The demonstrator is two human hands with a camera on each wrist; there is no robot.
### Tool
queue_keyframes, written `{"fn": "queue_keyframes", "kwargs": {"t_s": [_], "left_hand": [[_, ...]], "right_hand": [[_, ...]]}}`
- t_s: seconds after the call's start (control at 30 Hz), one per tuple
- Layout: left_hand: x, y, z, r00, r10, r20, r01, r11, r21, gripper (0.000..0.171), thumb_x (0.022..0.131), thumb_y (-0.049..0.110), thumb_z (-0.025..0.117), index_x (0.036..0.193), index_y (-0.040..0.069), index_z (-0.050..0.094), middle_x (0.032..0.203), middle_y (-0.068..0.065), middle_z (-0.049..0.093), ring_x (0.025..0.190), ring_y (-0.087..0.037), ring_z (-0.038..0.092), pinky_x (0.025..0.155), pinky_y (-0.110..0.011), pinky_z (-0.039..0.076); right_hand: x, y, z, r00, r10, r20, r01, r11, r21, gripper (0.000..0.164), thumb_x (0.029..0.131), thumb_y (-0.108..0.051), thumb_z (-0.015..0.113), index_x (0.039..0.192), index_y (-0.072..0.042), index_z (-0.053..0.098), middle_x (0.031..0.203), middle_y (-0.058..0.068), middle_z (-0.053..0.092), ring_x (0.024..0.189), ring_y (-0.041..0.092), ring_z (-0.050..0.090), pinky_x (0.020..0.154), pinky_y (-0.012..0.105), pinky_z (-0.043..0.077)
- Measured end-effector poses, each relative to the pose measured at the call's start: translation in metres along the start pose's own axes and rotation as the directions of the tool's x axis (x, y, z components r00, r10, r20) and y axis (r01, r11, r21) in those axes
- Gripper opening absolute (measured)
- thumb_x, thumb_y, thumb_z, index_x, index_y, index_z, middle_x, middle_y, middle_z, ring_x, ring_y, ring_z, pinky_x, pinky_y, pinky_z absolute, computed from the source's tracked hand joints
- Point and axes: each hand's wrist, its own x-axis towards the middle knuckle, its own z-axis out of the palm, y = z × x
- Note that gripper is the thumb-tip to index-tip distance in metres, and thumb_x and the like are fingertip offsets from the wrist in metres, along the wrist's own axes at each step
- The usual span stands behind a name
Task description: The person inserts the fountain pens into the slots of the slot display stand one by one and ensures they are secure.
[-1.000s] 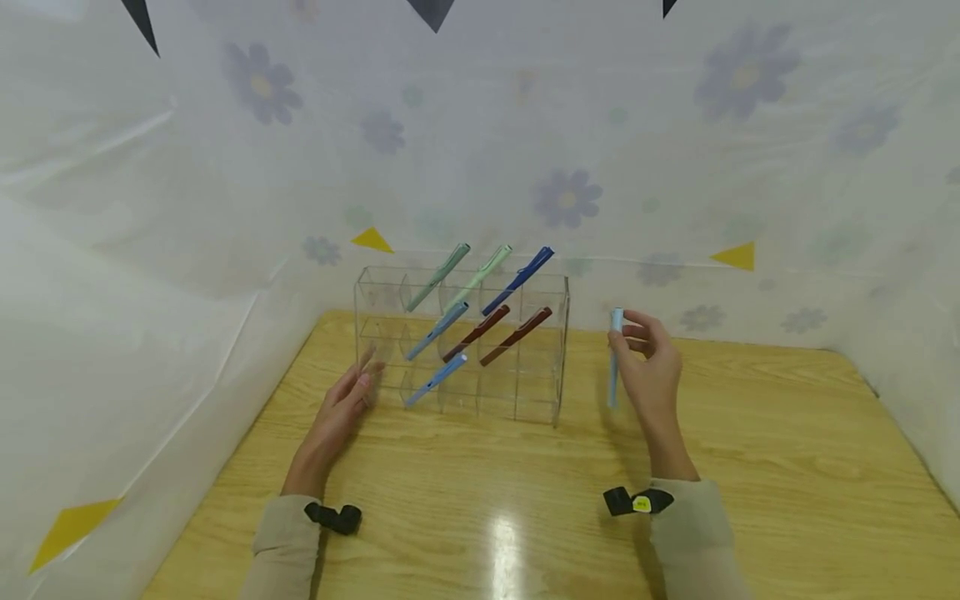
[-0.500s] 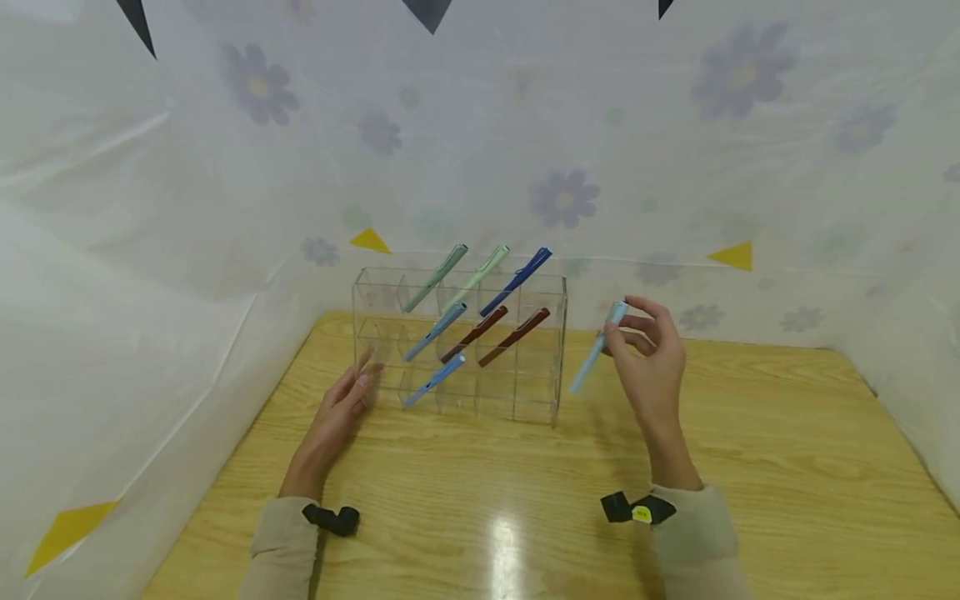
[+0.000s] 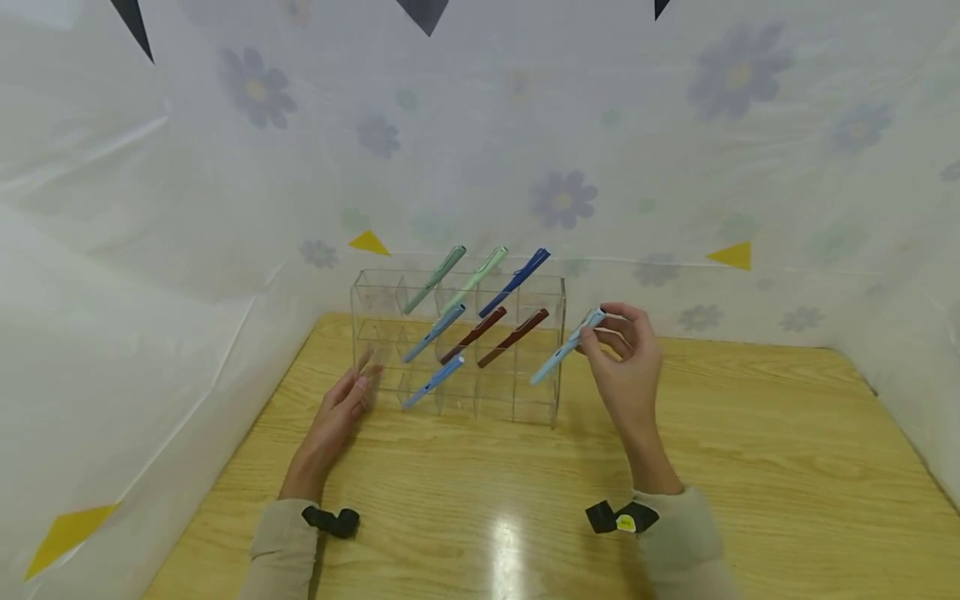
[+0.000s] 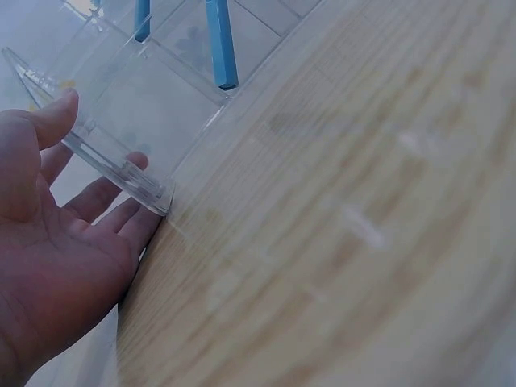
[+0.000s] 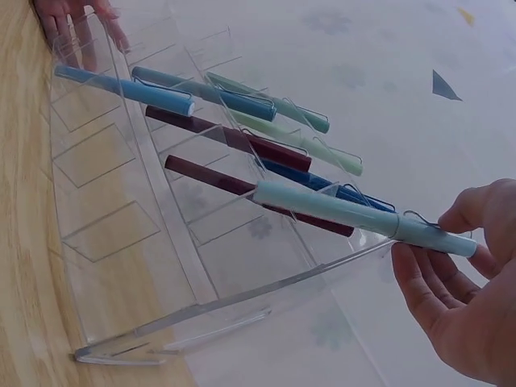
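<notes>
My right hand (image 3: 630, 358) pinches a pale blue pen (image 5: 322, 211) near its clip end, with the thumb on one side and fingers on the other. The pen tilts down to the left, and its lower end overlaps the right-hand column of the clear acrylic pen rack (image 3: 536, 408) in the head view. My left hand (image 3: 341, 417) holds the rack's left side, thumb at the front edge and fingers behind the clear wall (image 4: 121, 173). Slanted in the rack are a light blue pen (image 3: 435, 382) in the front tier, a mid-blue pen (image 3: 435, 332) and two maroon pens (image 5: 234, 139) in the middle.
The back tier bears a grey-green pen (image 3: 437, 279), a pale green pen (image 3: 480, 275) and a dark blue pen (image 3: 517, 282). Under the rack is a wood-grain table (image 3: 420, 492). A white flowered sheet (image 3: 465, 150) hangs behind and on both sides.
My right hand has moved left towards the rack, and the pale blue pen has turned from upright to slanted like the racked pens. My left hand stays at the rack's side.
</notes>
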Motion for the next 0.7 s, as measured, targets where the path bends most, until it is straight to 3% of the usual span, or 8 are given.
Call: {"fn": "queue_keyframes", "kwargs": {"t_s": [0.23, 0.47, 0.7], "left_hand": [[0.0, -0.001, -0.001, 1.0, -0.013, -0.01, 0.013, 1.0, 0.018, 0.053, 0.114, 0.03, 0.037, 0.165, 0.022, 0.024, 0.162, -0.021, 0.035, 0.152, -0.033, 0.02, 0.107, -0.034, 0.034], [0.001, -0.002, -0.001, 1.0, -0.006, -0.018, 0.006, 1.0, -0.004, 0.054, 0.114, 0.029, 0.037, 0.165, 0.018, 0.023, 0.162, -0.022, 0.034, 0.154, -0.034, 0.016, 0.118, -0.058, 0.016], [0.001, -0.003, -0.002, 1.0, -0.004, -0.011, 0.004, 1.0, 0.018, 0.055, 0.114, 0.03, 0.037, 0.166, 0.019, 0.022, 0.162, -0.022, 0.033, 0.154, -0.035, 0.014, 0.118, -0.063, 0.013]], "right_hand": [[-0.005, 0.003, 0.011, 1.0, -0.005, -0.023, 0.006, 0.999, 0.043, 0.035, 0.092, 0.008, 0.07, 0.124, 0.014, 0.055, 0.106, 0.028, 0.063, 0.084, 0.021, 0.072, 0.075, 0.036, 0.059], [-0.009, 0.006, 0.03, 1.0, 0.006, 0.002, -0.006, 1.0, 0.007, 0.032, 0.095, 0.003, 0.07, 0.122, 0.011, 0.056, 0.106, 0.027, 0.064, 0.086, 0.02, 0.072, 0.077, 0.035, 0.059], [-0.014, 0.013, 0.048, 1.0, 0.001, -0.016, -0.002, 1.0, -0.016, 0.03, 0.092, 0.003, 0.073, 0.118, 0.009, 0.059, 0.103, 0.025, 0.068, 0.084, 0.02, 0.072, 0.072, 0.029, 0.059]]}}
